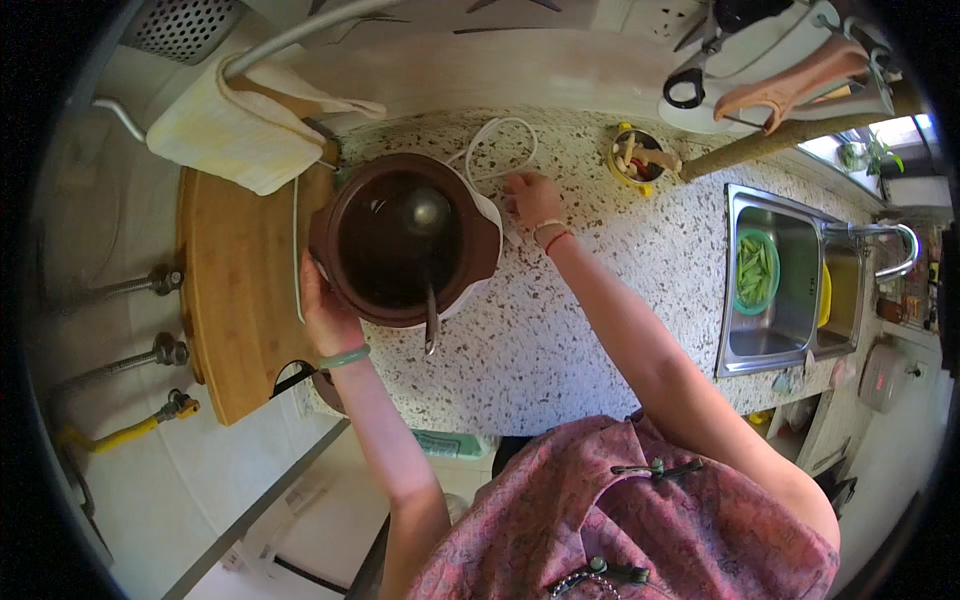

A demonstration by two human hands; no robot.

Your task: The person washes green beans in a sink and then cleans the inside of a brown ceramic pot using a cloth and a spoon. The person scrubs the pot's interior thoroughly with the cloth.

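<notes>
An electric stew pot with a brown inner crock (345, 305) and a white outer casing (487, 212) stands on the speckled counter, uncovered. Dark liquid fills part of it. A metal ladle (431, 318) leans inside, its bowl showing in the liquid and its handle over the near rim. My left hand (328, 308) grips the pot's left side, by the lug of the crock, with its fingertips partly hidden. Right of the pot, my right hand (532, 200) is low over the counter with curled fingers, beside a looped white power cord (535, 148). Whatever those fingers hold is hidden.
Wooden boards (235, 300) stand at the left, beneath a hanging cloth (225, 135). A yellow-handled cup (642, 185) holds cut pieces at the back. On the right, a steel sink (733, 290) contains a green basin (745, 300) of green vegetables. Scissors (686, 86) hang overhead.
</notes>
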